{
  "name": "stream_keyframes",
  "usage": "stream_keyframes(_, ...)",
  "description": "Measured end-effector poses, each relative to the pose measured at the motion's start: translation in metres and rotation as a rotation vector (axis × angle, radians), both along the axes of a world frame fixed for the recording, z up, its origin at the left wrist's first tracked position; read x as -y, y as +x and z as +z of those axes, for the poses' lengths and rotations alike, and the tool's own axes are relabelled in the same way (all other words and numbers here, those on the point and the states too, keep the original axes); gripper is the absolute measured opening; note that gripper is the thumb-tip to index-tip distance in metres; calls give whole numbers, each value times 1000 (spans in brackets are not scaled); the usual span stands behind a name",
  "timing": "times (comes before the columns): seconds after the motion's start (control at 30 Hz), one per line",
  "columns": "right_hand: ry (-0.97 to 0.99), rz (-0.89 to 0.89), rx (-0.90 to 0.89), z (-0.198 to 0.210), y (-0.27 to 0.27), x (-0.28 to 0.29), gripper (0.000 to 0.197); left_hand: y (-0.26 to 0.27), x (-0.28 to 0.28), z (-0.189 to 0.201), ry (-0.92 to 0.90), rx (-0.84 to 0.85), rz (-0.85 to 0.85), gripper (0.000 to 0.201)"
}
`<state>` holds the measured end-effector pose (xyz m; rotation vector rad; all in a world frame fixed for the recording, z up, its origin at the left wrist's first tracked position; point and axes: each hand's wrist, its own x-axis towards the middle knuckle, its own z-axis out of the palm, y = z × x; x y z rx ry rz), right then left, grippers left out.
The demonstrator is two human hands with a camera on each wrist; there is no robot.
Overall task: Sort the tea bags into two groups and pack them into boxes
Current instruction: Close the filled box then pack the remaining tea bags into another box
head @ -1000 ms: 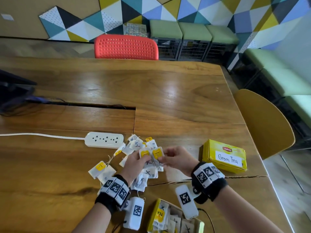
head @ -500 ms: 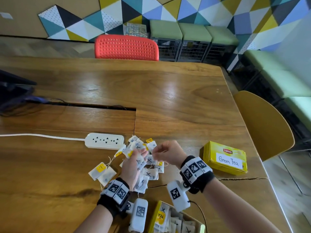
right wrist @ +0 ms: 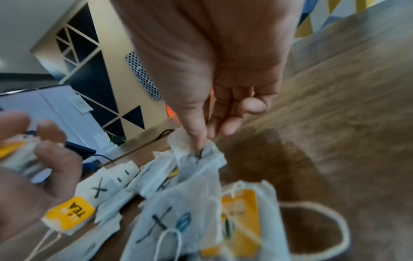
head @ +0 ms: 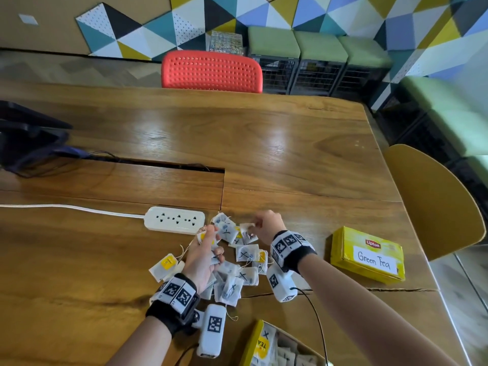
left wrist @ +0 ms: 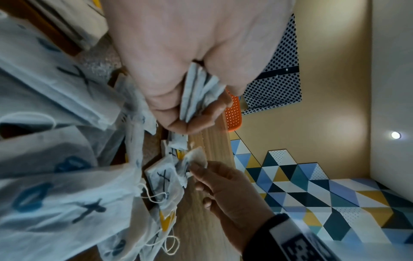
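Note:
A pile of white tea bags [head: 244,262], marked with black X or blue O, lies on the wooden table [head: 277,143]. My left hand [head: 211,243] grips a small stack of tea bags [left wrist: 198,93] at the pile's left side. At the far edge of the pile, my right hand [head: 254,226] pinches the corner of one X-marked tea bag [right wrist: 196,155] between thumb and forefinger. A shut yellow box labelled Green Tea [head: 368,256] lies to the right. An open yellow box [head: 260,344] holding X-marked bags sits at the near edge.
A white power strip [head: 175,220] with its cord lies just left of and behind the pile. A cable slot [head: 169,167] cuts across the table, with a dark device [head: 26,138] at far left. A red chair [head: 211,71] and a yellow chair [head: 433,202] border the table.
The hands, together a second ago, have parted. My right hand moved to the far side of the pile and pinched a bag; my left hand shifted left, keeping its stack.

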<state>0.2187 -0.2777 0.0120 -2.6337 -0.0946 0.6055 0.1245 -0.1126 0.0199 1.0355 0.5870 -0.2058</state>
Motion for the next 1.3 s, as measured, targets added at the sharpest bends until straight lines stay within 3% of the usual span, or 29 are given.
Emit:
stream_keyframes(0.17,58,16,113,38,-5,18,10,10,-2,-4,21,-31,92,23)
stream_keyframes(0.3,149,-96,185,64,-16,20,27,18,12,3,77,48,50,22)
stream_keyframes(0.5,325,-60,-5,71,-31,-8,17,18,38,9,218,131,-161,39)
stream_keyframes(0.67,664,-156,-229,78,-34,-15,12,14,34,16,-167,143,-139,64)
stream_keyframes(0.8,979,-480,-297,84,-29,-5,10,16,20,17,-337,51,28,27)
stream_keyframes(0.87,916,-548,-253,80,-26,0,11,17,13,15,-405,23,78,36)
stream_keyframes(0.97,725,-413,-249,67,-26,6,14,16,5,15,-497,-11,100,40)
stream_keyframes(1.1,532,60,-243,59,-31,1,42,15,5,23,-575,26,55,40)
stream_keyframes(1.17,468,203,-255,58,-32,-6,47,17,7,29,-604,42,15,40)
stream_keyframes(1.3,538,149,-288,53,-32,-8,14,23,6,39,-611,53,-18,33)
